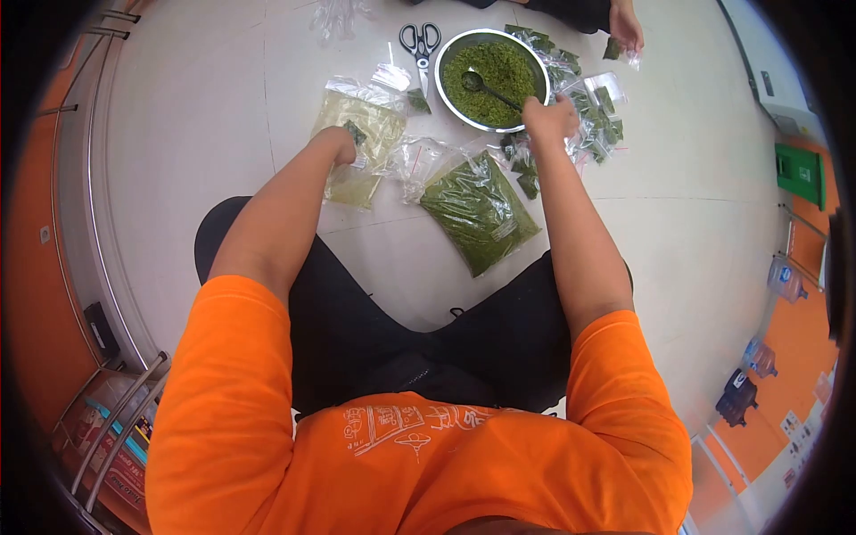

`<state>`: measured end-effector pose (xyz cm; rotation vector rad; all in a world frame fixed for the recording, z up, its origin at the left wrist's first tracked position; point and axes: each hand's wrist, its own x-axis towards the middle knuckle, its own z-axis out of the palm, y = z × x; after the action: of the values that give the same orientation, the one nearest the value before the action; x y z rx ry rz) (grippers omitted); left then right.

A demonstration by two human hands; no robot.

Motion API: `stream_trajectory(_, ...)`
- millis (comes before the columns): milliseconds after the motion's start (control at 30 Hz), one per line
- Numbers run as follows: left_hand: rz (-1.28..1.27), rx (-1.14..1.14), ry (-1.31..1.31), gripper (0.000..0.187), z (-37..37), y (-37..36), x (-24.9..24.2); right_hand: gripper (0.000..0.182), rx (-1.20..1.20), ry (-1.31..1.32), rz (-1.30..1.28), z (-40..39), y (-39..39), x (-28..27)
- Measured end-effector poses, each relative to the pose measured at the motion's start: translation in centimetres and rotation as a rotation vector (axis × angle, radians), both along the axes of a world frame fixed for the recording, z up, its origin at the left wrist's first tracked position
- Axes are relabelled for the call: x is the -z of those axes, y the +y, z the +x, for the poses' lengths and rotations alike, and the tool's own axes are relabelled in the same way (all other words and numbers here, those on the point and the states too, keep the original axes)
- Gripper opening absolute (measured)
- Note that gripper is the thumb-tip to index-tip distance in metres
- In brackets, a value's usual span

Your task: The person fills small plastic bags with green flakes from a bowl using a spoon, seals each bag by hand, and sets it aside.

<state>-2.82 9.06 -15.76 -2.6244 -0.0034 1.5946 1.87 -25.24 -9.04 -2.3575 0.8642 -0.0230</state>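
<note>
A steel bowl (440, 100) of green crumbly filling (486, 61) stands on the floor ahead of me. A dark spoon (497, 94) rests in it, and my right hand (550, 120) is closed around its handle end at the bowl's right rim. My left hand (335, 144) is closed on a small clear plastic bag (355, 132) with some green in it. Beneath that hand lies a large clear bag (379, 120) with pale yellowish contents. Between my arms sits a big clear bag of green leafy-looking stuff (477, 214).
Black-handled scissors (421, 45) lie left of the bowl. Several small filled green packets (597, 125) are spread to its right. Another person's hand (627, 31) holds a small green packet at the top right. An empty-looking plastic bag (337, 18) lies at the far left.
</note>
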Motion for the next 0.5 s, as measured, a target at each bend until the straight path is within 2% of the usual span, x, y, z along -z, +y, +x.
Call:
stream_trajectory(67, -0.11, -0.218, 0.039, 0.018, 0.7, -1.0, -2.7, 0.044, -0.214, -0.145, -0.089, -0.5, 0.8, 0.6)
stream_trajectory(133, -0.337, -0.491, 0.002, 0.018, 1.2, -1.9, -4.2, 0.036, -0.511, -0.188, 0.249, -0.9, 2.0, 0.2)
stream_trajectory(200, -0.538, -0.75, -0.034, 0.018, 1.6, -3.3, -6.3, 0.03, -0.76, -0.096, 0.47, -1.9, 4.4, -0.8)
stream_trajectory(267, -0.711, -0.999, -0.063, 0.021, 1.3, -5.2, -9.0, 0.029, -0.964, -0.035, 0.514, -3.8, 6.8, -3.0)
stream_trajectory(367, -0.811, -1.1, -0.004, 0.027, 1.4, -6.4, -10.3, 0.026, -0.91, -0.095, 0.302, -5.7, 9.0, -2.9)
stream_trajectory(500, -0.919, -1.132, 0.013, 0.028, 1.1, -6.7, -10.7, 0.023, -0.914, -0.126, 0.277, -5.9, 9.1, -3.4)
